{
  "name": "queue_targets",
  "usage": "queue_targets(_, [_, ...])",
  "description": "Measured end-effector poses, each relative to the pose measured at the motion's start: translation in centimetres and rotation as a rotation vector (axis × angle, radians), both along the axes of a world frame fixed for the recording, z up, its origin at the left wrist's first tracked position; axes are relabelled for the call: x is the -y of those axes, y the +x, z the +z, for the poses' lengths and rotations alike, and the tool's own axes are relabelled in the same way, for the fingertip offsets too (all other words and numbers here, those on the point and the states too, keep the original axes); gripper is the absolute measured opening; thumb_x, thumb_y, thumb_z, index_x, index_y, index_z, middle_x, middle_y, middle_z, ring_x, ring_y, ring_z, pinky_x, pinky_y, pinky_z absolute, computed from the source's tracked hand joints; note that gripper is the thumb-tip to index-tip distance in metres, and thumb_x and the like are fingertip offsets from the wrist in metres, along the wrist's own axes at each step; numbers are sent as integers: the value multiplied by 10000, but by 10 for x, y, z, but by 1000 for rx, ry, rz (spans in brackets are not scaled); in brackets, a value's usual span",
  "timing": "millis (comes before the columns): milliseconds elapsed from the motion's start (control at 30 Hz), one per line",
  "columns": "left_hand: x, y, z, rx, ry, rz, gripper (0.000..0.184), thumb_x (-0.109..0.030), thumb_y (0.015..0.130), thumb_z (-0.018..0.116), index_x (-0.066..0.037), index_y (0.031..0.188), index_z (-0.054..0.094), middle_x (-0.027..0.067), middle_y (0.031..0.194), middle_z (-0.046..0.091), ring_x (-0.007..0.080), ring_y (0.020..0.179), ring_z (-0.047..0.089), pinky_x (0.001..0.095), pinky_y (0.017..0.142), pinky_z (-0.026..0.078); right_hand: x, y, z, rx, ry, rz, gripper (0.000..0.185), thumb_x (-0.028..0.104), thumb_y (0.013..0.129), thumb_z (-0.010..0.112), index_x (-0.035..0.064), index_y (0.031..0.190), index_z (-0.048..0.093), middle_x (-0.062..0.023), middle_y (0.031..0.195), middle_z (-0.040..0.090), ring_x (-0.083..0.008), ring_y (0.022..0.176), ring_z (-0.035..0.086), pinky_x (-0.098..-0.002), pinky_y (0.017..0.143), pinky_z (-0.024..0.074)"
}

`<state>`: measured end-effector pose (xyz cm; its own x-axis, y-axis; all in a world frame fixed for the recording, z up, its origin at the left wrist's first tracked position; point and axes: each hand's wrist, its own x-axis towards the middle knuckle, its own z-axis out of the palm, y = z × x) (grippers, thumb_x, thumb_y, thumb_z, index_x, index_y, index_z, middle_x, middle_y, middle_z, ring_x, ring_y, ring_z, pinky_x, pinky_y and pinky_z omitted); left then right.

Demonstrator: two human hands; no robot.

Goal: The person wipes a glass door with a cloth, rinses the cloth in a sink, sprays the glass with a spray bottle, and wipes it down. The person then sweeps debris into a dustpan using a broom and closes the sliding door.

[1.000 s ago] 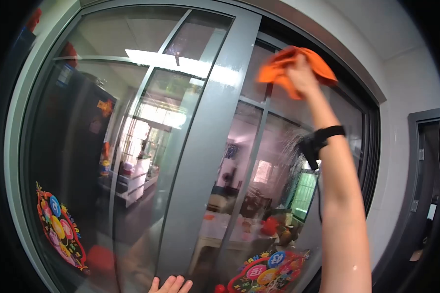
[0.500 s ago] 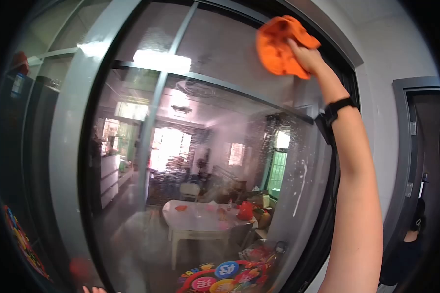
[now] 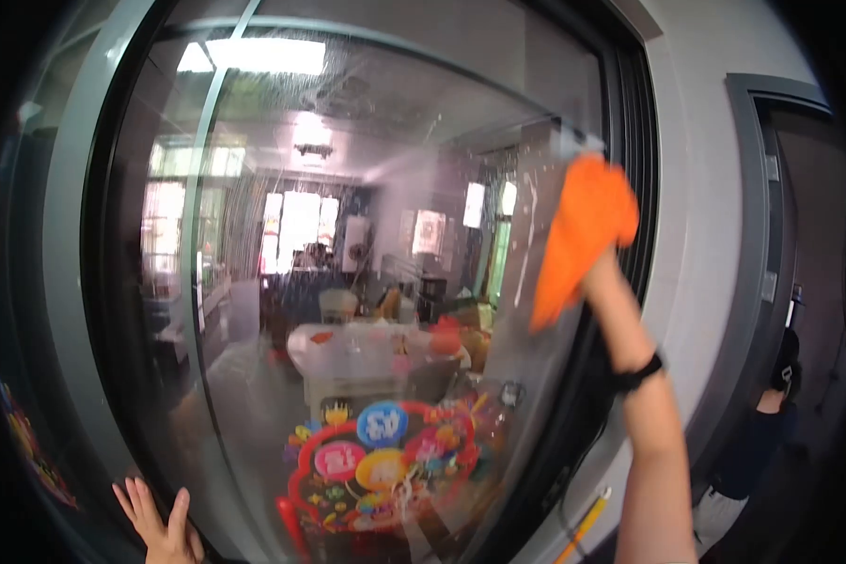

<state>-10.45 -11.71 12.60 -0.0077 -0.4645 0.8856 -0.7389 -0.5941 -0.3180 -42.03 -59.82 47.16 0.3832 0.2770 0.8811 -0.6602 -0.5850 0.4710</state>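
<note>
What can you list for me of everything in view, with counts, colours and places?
cloth: one, orange, upper right of glass
glass pane: one large, clear, centre
pane frame: one, black, around pane
stickers: two, multicoloured, lower centre and far left
table: one, white, seen in glass
stick: one, yellow, bottom right
doorframe: one, grey, right
person: one, dark top, far right
wristband: one, black, right arm
left hand: one, bare, lower left
right hand: one, bare, mostly behind cloth

Right arm (image 3: 656,428) reaches up, left hand (image 3: 166,528) splayed low.
</note>
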Motion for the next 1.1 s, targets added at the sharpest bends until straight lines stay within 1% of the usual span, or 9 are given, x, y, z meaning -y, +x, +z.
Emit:
queue_targets(167, [0, 1, 1, -22, 1, -68, 524, -50, 632, 489, -35, 1151, 563, 336, 1395, 208, 508, 1307, 168, 655, 1031, 92, -27, 39, -269, 178, 1346, 1138, 462, 325, 978, 309, 90, 1375, 294, -65, 1306, 420, -240, 1260, 341, -376, 1097, 170])
queue_targets(233, [0, 1, 3, 1, 6, -67, 545, -51, 624, 488, -46, 1164, 564, 333, 1400, 201, 505, 1309, 167, 649, 1034, 91, -41, 53, -234, -172, 913, 489, 458, 324, 941, 358, 80, 1327, 316, -83, 1289, 444, -253, 1224, 374, -391, 1061, 200])
queue_targets(467, [2, 4, 3, 38, 1, -94, 536, -57, 632, 471, -66, 1154, 590, 316, 1420, 182, 464, 1339, 135, 628, 1047, 65, -104, 112, 156, 265, 276, 93, 342, 337, 772, 520, 52, 868, 681, -180, 1087, 574, -354, 962, 580, -442, 794, 460])
queue_targets(567, [4, 9, 1, 68, -4, -121, 533, -63, 639, 474, -72, 1159, 591, 313, 1420, 186, 460, 1340, 139, 624, 1048, 75, -162, 172, 107, 288, -380, -393, 546, 419, 732, 583, 68, 1151, 573, -179, 1297, 398, -361, 1268, 303, -569, 994, 263])
queue_targets(667, [4, 6, 5, 102, -48, -147, 482, -87, 680, 446, -106, 1124, 632, 277, 1417, 249, 412, 1348, 180, 586, 1069, 76, -208, 173, -42, -42, -144, 375, 667, 481, 753, 581, 137, 1304, 429, -251, 1357, 333, -455, 1290, 248, -604, 1037, 173])
queue_targets(833, [7, 5, 9, 95, -57, -163, 478, -76, 683, 462, -104, 1130, 630, 272, 1417, 253, 413, 1346, 188, 570, 1075, 74, -128, 69, -222, -342, 187, 288, 588, 439, 621, 640, 119, 1112, 587, -224, 1249, 419, -414, 1187, 393, -640, 1018, 176])
queue_targets(900, [7, 5, 9, 91, -73, -165, 480, -73, 682, 465, -105, 1132, 629, 271, 1414, 259, 411, 1345, 189, 564, 1078, 67, -82, 49, -194, 179, 262, 508, 721, 353, 713, 525, -23, 1309, 373, -249, 1329, 364, -442, 1273, 273, -573, 1078, 46])
queue_targets(933, [6, 5, 8, 88, -69, -166, 480, -73, 682, 465, -105, 1132, 629, 271, 1414, 259, 411, 1345, 189, 564, 1078, 67, -30, 22, -163, 153, 230, -41, 704, 294, 781, 454, -66, 1351, 252, -264, 1348, 335, -452, 1298, 213, -542, 1089, 31])
queue_targets(1100, [6, 5, 7, 80, -33, -129, 544, -68, 663, 480, -93, 1198, 574, 305, 1411, 222, 444, 1340, 160, 597, 1062, 76, -92, 107, -8, 391, 87, 181, 577, 315, 849, 463, 10, 1328, 357, -223, 1364, 327, -351, 1294, 280, -492, 1081, 162])
